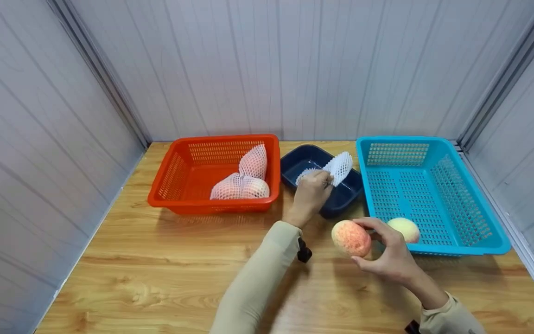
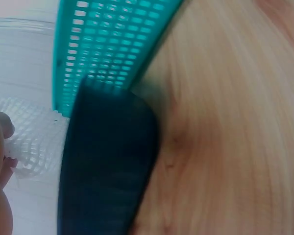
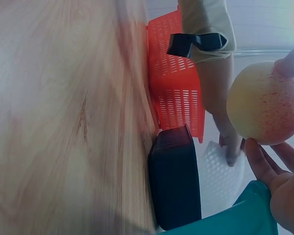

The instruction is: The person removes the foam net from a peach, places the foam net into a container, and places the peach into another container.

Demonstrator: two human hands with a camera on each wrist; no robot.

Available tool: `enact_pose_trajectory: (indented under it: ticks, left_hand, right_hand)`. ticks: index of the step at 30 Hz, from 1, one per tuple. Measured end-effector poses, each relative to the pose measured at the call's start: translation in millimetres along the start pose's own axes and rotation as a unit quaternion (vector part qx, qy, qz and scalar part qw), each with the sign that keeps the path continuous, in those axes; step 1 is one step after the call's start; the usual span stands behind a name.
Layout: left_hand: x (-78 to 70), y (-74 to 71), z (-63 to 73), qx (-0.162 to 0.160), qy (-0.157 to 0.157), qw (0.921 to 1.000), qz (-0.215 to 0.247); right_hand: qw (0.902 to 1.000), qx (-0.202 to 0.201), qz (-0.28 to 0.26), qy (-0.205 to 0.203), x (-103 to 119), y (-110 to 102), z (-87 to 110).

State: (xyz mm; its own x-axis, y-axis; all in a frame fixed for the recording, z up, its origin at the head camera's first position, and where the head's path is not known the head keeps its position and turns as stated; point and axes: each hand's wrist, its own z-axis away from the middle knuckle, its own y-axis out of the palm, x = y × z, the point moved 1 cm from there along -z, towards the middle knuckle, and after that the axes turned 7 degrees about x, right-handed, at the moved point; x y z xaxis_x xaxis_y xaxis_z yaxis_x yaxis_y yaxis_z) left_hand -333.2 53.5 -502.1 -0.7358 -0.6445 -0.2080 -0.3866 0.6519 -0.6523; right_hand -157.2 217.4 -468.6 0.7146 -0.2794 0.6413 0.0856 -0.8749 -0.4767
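My left hand pinches a white foam net sleeve over the dark blue basin. The left wrist view shows that foam net hanging from the fingertips beside the basin's dark wall. Another piece of white netting shows in the basin, partly hidden by the hand. In my right hand is a bare peach, yellow with a pink-red blush, held between thumb and fingers above the table, just left of the blue basket's front corner. The right wrist view shows this peach close up.
An orange-red basket on the left holds several net-wrapped peaches. In the blue basket on the right lies one bare pale-yellow peach. The basin stands between both baskets on the wooden table, with panel walls around.
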Motion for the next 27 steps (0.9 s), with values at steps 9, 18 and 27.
enact_pose_trajectory:
  ticks: [9,18,27]
  left_hand:
    - [-3.1,9.7,8.6,0.152,0.016,0.9883,-0.001]
    - [-3.7,9.8,5.8,0.258,0.024,0.9658,-0.01]
    - [-5.7,12.6,7.9,0.337,-0.016,0.9411,-0.014]
  right_hand:
    - [0.9998,0.002,0.017,0.006,2,0,-0.4]
    - [0.9999,-0.001,0.016,0.0,0,0,-2.1]
    - [0.9998,-0.007,0.018,-0.002,0,0,-1.2]
